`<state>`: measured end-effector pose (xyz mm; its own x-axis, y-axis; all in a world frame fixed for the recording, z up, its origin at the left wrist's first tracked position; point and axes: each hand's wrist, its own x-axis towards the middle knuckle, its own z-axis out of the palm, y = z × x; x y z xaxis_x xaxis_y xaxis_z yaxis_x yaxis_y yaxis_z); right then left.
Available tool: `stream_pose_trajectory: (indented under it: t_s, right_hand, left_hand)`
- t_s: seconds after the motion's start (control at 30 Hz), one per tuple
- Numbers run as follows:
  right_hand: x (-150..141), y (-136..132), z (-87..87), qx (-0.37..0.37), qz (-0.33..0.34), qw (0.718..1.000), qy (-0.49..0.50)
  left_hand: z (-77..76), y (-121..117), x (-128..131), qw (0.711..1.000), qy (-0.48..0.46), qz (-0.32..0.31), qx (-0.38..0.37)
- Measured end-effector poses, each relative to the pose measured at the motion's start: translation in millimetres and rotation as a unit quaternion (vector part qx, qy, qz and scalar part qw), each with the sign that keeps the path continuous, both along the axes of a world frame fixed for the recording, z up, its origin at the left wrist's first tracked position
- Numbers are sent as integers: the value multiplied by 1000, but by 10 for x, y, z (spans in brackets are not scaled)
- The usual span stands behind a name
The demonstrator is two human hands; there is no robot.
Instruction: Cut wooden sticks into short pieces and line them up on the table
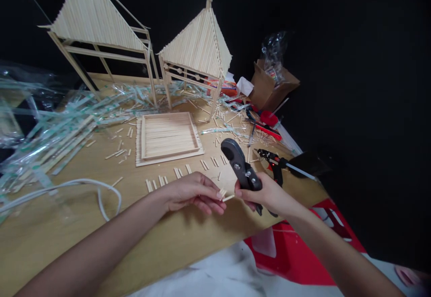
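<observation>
My left hand (198, 194) is closed, pinching a few short cut wooden sticks (222, 194) between thumb and fingertips. In my right hand (264, 191) is a black hand cutter (237, 164) with metal screws, tilted up to the left. One short stick (228, 198) bridges the gap between the two hands; I cannot tell which hand grips it. Just beyond my hands, short stick pieces (178, 172) lie in small groups in a row on the wooden table (188, 238).
Behind the row lies a shallow stick tray (168, 156). Two roofed stick models (97, 19) stand at the back. Clear plastic wrappers (77, 113) cover the left. At right are a glue gun (274, 160) and a cardboard box (269, 88). A white cable (77, 181) curls at left.
</observation>
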<state>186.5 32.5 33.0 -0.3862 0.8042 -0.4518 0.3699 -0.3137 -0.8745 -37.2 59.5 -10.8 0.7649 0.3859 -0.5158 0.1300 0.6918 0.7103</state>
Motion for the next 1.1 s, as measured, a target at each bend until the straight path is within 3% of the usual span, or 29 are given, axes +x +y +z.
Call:
stream_pose_trajectory:
  t_s: [0.23,0.57,0.87,1.1]
  right_hand:
    - [-78,75,-82,2,7,1000,17]
    - [-149,55,-45,14,-38,999,-8]
    - [-146,20,-85,34,-46,998,-26]
    - [-121,-15,-104,44,-57,997,-27]
  left_hand:
    - [-27,-25,25,1000,-8,-10,-3]
    - [-63,-44,59,1000,7,19,1]
    - [-73,-82,91,998,20,34,46]
    - [-74,-127,143,997,23,65,36]
